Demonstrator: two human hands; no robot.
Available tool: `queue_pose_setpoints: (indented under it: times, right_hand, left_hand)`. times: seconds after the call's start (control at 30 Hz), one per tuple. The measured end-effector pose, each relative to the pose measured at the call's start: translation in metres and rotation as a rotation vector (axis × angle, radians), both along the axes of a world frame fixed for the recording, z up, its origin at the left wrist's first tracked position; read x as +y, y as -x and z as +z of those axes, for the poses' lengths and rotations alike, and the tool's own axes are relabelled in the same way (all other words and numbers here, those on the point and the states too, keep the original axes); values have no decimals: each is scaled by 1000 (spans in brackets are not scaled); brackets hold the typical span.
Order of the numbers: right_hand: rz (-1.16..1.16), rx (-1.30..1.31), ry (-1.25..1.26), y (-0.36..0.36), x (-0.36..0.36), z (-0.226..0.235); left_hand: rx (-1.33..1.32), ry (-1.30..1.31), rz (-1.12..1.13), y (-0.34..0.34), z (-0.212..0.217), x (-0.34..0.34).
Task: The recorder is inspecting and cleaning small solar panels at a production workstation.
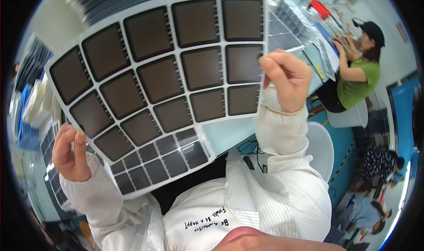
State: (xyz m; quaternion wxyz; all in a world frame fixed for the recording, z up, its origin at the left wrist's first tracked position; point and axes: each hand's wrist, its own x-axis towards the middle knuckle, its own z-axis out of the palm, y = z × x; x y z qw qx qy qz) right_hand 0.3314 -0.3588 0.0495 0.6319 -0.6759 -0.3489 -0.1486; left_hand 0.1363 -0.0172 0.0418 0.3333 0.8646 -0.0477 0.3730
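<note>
A large flexible sheet (160,79) with rows of dark brown squares in white borders is held up and tilted in front of me. My left hand (73,156) pinches its lower left edge between thumb and fingers. At the opposite side, my right hand (289,76) grips the right edge, thumb on the face toward me. Below the raised sheet, a similar sheet (165,166) with dark squares lies near my lap at the table's front edge; the raised one hides part of it.
Dark sheets in a stack (119,3) stand at the far side. White packs (39,103) and more dark stacks (33,63) are on the left. A person in a green top (360,76) works at the right bench, near a red box (320,8). A white stool (321,149) is beside me.
</note>
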Motion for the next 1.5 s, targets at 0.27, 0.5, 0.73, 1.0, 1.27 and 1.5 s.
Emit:
queue_pose_setpoints:
  times: [0.27, 0.5, 0.73, 1.0, 1.27, 1.5]
  right_hand:
    - [-31, 407, 18, -58, -55, 28]
    - [-81, 511, 244, -164, -106, 59]
    - [-176, 511, 357, -259, -140, 37]
    - [-304, 370, 575, -282, -142, 16]
    - [-267, 389, 568, -291, -145, 18]
    - [-248, 329, 630, -298, -140, 25]
  left_hand:
    - [279, 36, -227, -81, 45, -49]
    - [653, 441, -251, -189, 86, -94]
    - [690, 639, -292, -263, 39, -142]
    - [704, 625, -235, -274, 16, -157]
    - [705, 602, -192, -274, 2, -154]
    - [687, 602, -197, -271, 1, -156]
